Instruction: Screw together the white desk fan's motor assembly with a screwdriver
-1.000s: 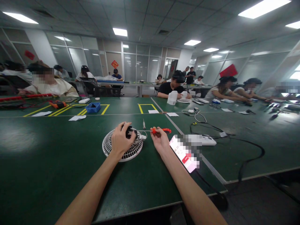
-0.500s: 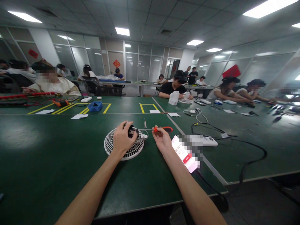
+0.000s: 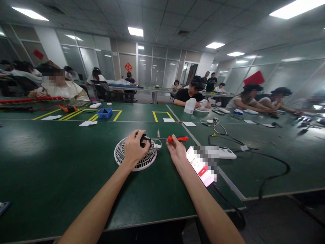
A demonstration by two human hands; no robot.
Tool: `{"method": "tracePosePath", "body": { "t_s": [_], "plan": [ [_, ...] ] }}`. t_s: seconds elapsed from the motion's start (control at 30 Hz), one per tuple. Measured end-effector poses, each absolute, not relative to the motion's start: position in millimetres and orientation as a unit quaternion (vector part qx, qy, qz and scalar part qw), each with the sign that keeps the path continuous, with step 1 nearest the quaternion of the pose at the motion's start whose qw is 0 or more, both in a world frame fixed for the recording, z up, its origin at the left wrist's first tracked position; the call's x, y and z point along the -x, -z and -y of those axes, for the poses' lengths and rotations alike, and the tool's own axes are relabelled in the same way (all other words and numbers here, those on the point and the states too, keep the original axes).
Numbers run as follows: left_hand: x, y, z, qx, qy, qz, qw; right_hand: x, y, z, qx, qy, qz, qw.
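Note:
A round white fan grille [image 3: 143, 165] lies on the green table with a black motor [image 3: 145, 141] on top of it. My left hand [image 3: 134, 147] is closed around the motor from the left and covers part of it. White fittings and a thin wire [image 3: 156, 145] stick out at the motor's right side. In my right hand [image 3: 175, 148] is a screwdriver [image 3: 181, 138] with a red handle, held level by the fingers. Its thin shaft points left toward the motor; whether the tip touches is too small to tell. A small white-and-metal piece [image 3: 158, 133] lies just behind the shaft.
A phone [image 3: 201, 167] with a lit screen lies by my right forearm, next to a white power strip [image 3: 223, 153]. Black cables [image 3: 276, 159] run along the right. Farther back are a blue bin [image 3: 105, 113] and paper slips [image 3: 88, 123]. Co-workers sit across the table.
The red screwdriver handle has turned a little in my right fingers, which are more extended now. My left hand stays on the motor. The whole view has shifted slightly.

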State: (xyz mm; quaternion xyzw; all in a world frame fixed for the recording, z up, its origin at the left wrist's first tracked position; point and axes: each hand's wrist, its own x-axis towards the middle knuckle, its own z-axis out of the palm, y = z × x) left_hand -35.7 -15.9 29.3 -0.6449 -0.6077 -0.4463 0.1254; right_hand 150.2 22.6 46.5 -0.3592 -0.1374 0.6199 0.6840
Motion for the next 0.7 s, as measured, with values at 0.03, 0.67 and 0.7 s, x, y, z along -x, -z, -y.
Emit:
{"method": "tracePosePath", "body": {
  "t_s": [0.03,0.67,0.7],
  "plan": [
    [35.6,-29.2,15.8,0.645,0.446,0.608,0.126,-150.8,-46.5,-22.9,0.352,-0.622,0.136,0.686],
    [34.4,-31.9,17.0,0.644,0.447,0.609,0.125,-151.5,-55.0,-19.9,0.373,-0.639,0.114,0.663],
    [34.4,-31.9,17.0,0.644,0.447,0.608,0.125,-151.1,-54.1,-20.3,0.38,-0.632,0.116,0.665]
  ]
}}
